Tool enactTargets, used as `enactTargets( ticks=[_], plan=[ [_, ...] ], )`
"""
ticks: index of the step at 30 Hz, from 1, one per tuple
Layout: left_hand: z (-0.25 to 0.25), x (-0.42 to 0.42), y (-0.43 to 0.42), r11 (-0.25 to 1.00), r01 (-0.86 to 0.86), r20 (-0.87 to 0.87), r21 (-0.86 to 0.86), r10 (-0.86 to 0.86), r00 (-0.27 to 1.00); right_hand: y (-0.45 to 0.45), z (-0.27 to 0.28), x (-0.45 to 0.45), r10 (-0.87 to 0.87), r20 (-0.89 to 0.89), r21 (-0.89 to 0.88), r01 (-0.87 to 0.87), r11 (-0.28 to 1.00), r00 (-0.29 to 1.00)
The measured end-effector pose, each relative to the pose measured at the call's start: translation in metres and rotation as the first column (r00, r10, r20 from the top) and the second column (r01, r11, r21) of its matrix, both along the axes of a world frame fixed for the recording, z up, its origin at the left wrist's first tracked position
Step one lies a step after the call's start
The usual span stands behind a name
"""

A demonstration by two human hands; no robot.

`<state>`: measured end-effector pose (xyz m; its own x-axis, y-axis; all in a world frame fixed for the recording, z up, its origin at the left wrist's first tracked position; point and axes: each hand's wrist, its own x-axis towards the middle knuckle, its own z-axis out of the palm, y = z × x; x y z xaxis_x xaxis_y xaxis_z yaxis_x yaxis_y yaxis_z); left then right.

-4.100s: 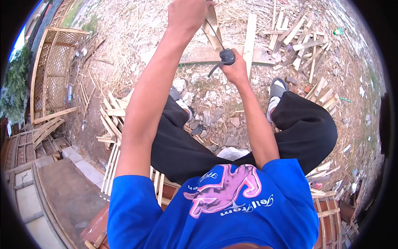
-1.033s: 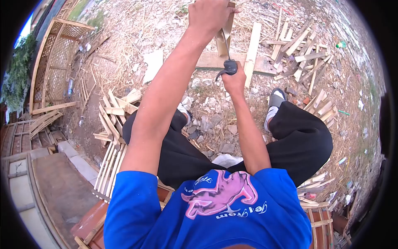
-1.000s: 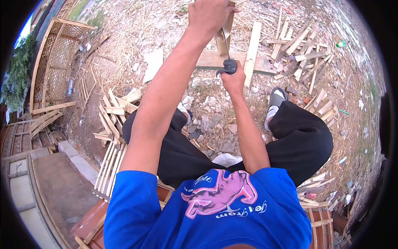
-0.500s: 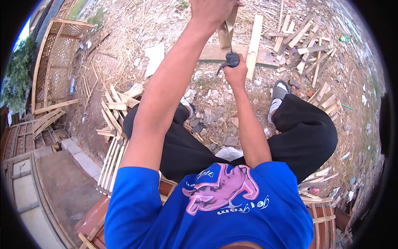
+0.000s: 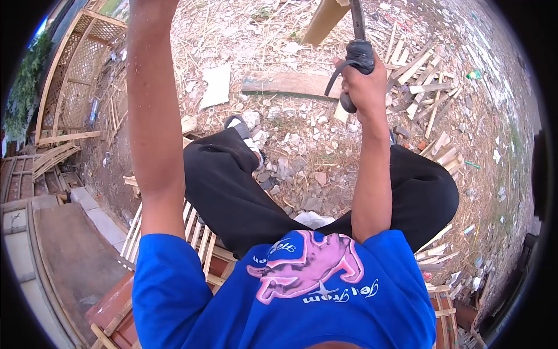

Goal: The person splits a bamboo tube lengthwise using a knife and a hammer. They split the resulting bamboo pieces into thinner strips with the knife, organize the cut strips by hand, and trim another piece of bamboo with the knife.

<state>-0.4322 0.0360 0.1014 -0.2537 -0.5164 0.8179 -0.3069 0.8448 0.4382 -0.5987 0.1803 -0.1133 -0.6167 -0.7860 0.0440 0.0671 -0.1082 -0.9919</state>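
Note:
My right hand (image 5: pixel 369 84) is closed round the black-wrapped handle (image 5: pixel 359 56) of a metal-bladed tool, with a black strap hanging beside it. The blade (image 5: pixel 358 22) points up to the top edge. Left of the blade is a tilted piece of pale wood (image 5: pixel 325 23), above the ground; its upper end is cut off by the frame. My left arm reaches up at the left, and only the base of my left hand (image 5: pixel 156 7) shows at the top edge, its fingers out of frame. A thick plank (image 5: pixel 285 83) lies on the ground below the tilted wood.
Split wood pieces (image 5: pixel 427 87) lie heaped at the upper right, with more (image 5: pixel 444 152) beyond my right knee. A latticed wooden frame (image 5: pixel 78 81) stands at the left. Stones (image 5: pixel 285 168) lie between my legs, and a white sheet (image 5: pixel 216 85) lies left of the plank.
My left hand has moved left and up, mostly out of view. My right hand and the tool have moved right and closer. The pale wood has shifted up and tilted more.

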Motion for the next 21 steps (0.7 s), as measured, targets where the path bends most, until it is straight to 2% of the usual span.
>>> enactTargets(
  ticks=[1, 3, 4, 5, 6, 8, 9, 11, 14, 17, 19, 21],
  plan=[
    [-0.012, 0.017, -0.007, 0.997, -0.003, -0.004, 0.076, 0.004, 1.000, -0.002, -0.007, -0.004, 0.012, -0.007, 0.034, -0.012, 0.999, 1.000],
    [-0.047, 0.048, -0.015, 0.971, 0.000, -0.009, 0.238, 0.002, 1.000, -0.023, -0.103, -0.002, -0.014, -0.146, 0.117, 0.031, 0.993, 0.989],
    [-0.070, 0.058, -0.013, 0.941, -0.075, 0.052, 0.331, 0.061, 0.997, -0.025, -0.134, 0.003, 0.000, -0.173, 0.237, 0.042, 0.971, 0.985],
    [-0.090, 0.062, -0.008, 0.907, -0.111, 0.079, 0.407, 0.086, 0.993, -0.034, -0.146, 0.002, 0.016, -0.205, 0.341, 0.056, 0.939, 0.979],
    [-0.110, 0.066, -0.002, 0.866, -0.150, 0.111, 0.478, 0.110, 0.988, -0.060, -0.139, -0.006, 0.017, -0.199, 0.346, 0.054, 0.937, 0.980],
    [-0.130, 0.065, 0.013, 0.861, -0.094, 0.222, 0.500, -0.022, 0.975, -0.075, -0.144, -0.005, 0.047, -0.155, 0.432, 0.025, 0.901, 0.987],
    [-0.129, 0.062, 0.018, 0.856, -0.107, 0.246, 0.506, -0.025, 0.969, -0.082, -0.142, -0.006, 0.066, -0.163, 0.449, 0.015, 0.893, 0.985],
    [-0.128, 0.055, 0.020, 0.891, -0.094, 0.266, 0.444, -0.031, 0.963, -0.083, -0.142, -0.003, 0.079, -0.151, 0.432, -0.006, 0.902, 0.985],
    [-0.132, 0.054, 0.020, 0.910, -0.102, 0.279, 0.401, -0.016, 0.960, -0.067, -0.127, 0.014, 0.026, -0.254, 0.394, 0.079, 0.916, 0.967],
    [-0.140, 0.060, 0.010, 0.933, -0.126, 0.290, 0.337, 0.025, 0.957, -0.064, -0.101, 0.012, -0.028, -0.200, 0.219, 0.073, 0.973, 0.979],
    [-0.142, 0.067, 0.008, 0.924, -0.133, 0.274, 0.358, 0.032, 0.961, -0.062, -0.056, 0.004, -0.013, -0.059, 0.125, 0.020, 0.992, 0.998],
    [-0.136, 0.069, 0.010, 0.909, -0.143, 0.241, 0.393, 0.048, 0.969, -0.058, -0.012, -0.005, -0.033, -0.077, -0.022, 0.031, 0.999, 0.996]
  ],
)
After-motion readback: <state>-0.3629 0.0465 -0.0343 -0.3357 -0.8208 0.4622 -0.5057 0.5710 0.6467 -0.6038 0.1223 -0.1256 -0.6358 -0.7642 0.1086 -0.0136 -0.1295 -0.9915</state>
